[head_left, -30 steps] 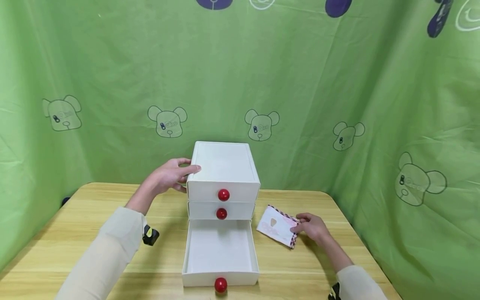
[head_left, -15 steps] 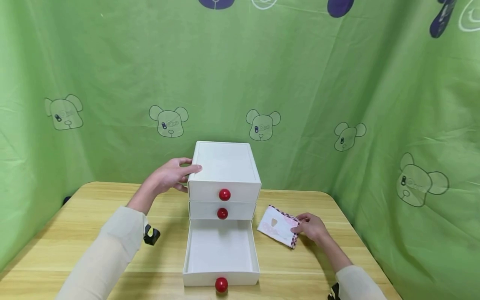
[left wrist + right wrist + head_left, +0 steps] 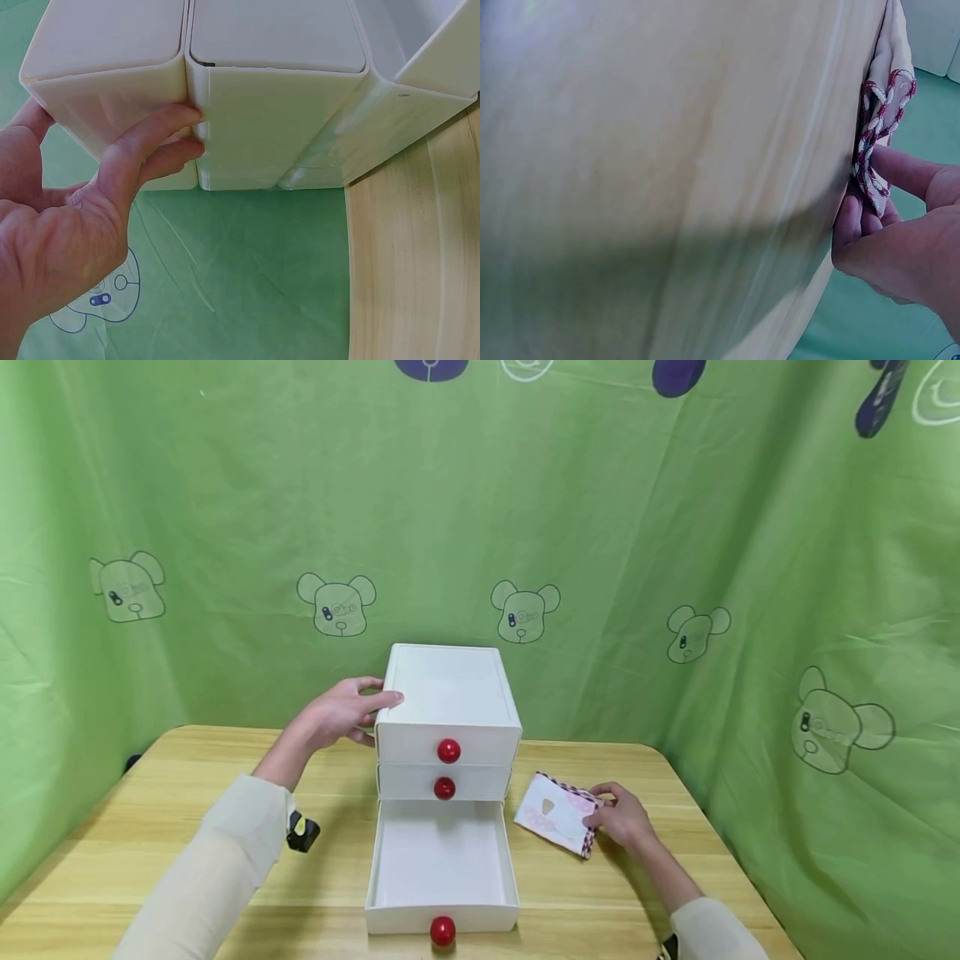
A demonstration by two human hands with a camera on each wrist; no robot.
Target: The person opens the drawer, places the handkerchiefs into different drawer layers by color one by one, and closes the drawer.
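Note:
A white drawer cabinet [image 3: 453,683] with round red knobs stands mid-table. Its bottom drawer [image 3: 441,853] is pulled out, and no object shows in it. My left hand [image 3: 339,710] touches the cabinet's upper left edge, thumb flat on top and fingers spread against the side. In the left wrist view two fingertips [image 3: 184,114] press on the side wall. To the cabinet's right lies a folded white cloth [image 3: 552,815] with pink prints and a dark red-and-white trim. My right hand [image 3: 624,815] pinches its trimmed right edge, thumb above; in the right wrist view other fingers reach under the trim [image 3: 873,142].
The wooden table [image 3: 330,910] has rounded far corners. A green curtain [image 3: 600,485] with bear-head outlines hangs behind it and at both sides. The open drawer's front, with its red knob [image 3: 442,932], juts towards the near side.
Almost nothing moves. The right hand shifts very slightly at the cloth's edge. The left hand, cabinet and drawer stay as they were.

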